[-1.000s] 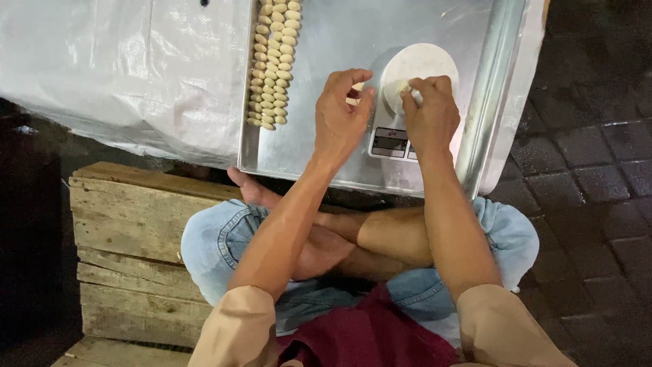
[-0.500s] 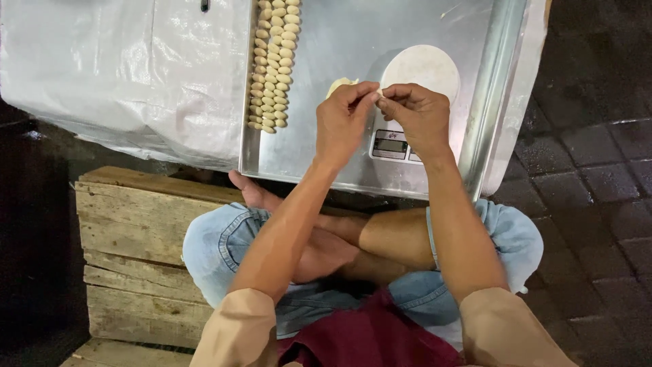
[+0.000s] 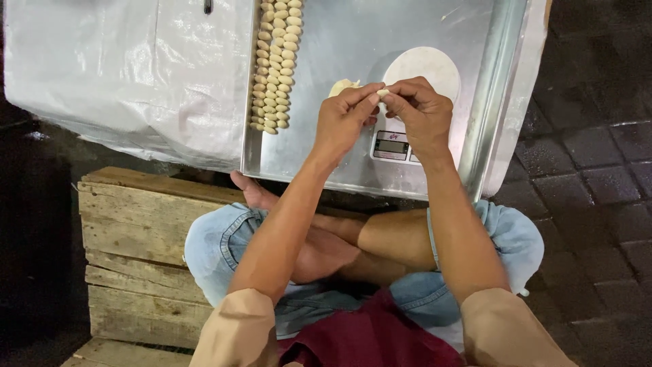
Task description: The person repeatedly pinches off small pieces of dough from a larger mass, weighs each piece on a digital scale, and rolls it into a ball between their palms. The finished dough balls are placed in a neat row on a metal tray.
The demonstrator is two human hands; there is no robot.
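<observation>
My left hand [image 3: 346, 117] and my right hand [image 3: 420, 112] meet fingertip to fingertip above a metal tray [image 3: 339, 163]. Between them they pinch a small pale piece of dough [image 3: 383, 92]. A larger lump of dough [image 3: 341, 86] lies on the tray just behind my left hand. Under my right hand sits a small white scale [image 3: 422, 68] with a round bare platform and a grey display. Several small shaped dough pieces [image 3: 277, 61] lie in neat rows at the tray's left end.
A white plastic sheet [image 3: 122, 68] covers the surface left of the tray. I sit cross-legged in blue shorts on a wooden pallet [image 3: 129, 231]. Dark paving stones [image 3: 598, 170] lie to the right.
Both hands lifted off the scale's platform and came together in front of it, pinching a small dough piece. The platform is now uncovered.
</observation>
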